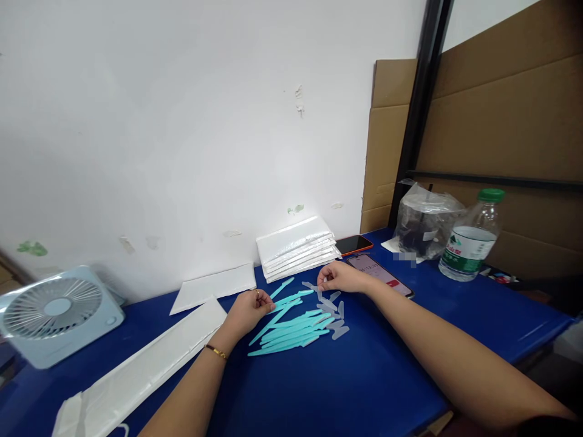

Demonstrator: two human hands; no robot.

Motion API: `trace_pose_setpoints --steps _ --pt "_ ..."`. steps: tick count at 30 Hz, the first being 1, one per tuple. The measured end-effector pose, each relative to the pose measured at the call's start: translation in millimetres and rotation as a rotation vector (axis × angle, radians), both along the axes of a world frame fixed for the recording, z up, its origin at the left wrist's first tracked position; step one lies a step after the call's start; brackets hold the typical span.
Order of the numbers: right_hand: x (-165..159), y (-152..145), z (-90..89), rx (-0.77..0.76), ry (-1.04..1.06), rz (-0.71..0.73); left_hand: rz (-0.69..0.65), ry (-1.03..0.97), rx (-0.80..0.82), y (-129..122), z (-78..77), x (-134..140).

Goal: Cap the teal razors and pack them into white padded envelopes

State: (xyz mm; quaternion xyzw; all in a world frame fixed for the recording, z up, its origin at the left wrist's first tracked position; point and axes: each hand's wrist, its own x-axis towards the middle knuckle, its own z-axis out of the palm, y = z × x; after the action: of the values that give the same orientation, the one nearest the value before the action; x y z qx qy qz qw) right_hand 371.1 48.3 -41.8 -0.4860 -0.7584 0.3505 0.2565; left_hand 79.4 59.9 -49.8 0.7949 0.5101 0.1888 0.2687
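My left hand (249, 312) is closed in a pinch on the end of a slim turquoise eyebrow razor (294, 298), whose other end points right. Just below it, several more turquoise razors (291, 335) lie in a loose pile on the blue table. My right hand (344, 277) has its fingertips pinched together at a small translucent cap (310, 286), at the upper edge of a scatter of similar clear caps (337, 325). The fingers partly hide what lies between them. Razor and cap are apart from each other.
White padded envelopes (296, 243) are stacked against the wall, with further flat envelopes (150, 358) at left. A small fan (64, 309) stands far left. Behind my right hand lie two phones (376, 273); a water bottle (471, 243) and bagged cup (426, 224) stand right.
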Motion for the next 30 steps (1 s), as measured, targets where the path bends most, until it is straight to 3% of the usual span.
trace_pose_setpoints --steps 6,21,26,28,30 --pt "6 3 -2.6 -0.021 0.033 0.019 -0.014 -0.011 -0.011 1 -1.5 -1" --pt "-19 -1 -3.3 0.009 -0.062 0.041 -0.073 -0.050 -0.104 0 -0.4 1" --pt "-19 5 -4.0 0.267 -0.163 -0.151 0.050 -0.015 0.010 5 0.5 -4" --pt "-23 7 -5.2 0.375 -0.243 -0.136 0.097 0.031 0.125 5 2.5 -5" --pt "-27 8 -6.6 0.415 -0.335 -0.106 0.048 0.064 0.198 3 6.0 -4"
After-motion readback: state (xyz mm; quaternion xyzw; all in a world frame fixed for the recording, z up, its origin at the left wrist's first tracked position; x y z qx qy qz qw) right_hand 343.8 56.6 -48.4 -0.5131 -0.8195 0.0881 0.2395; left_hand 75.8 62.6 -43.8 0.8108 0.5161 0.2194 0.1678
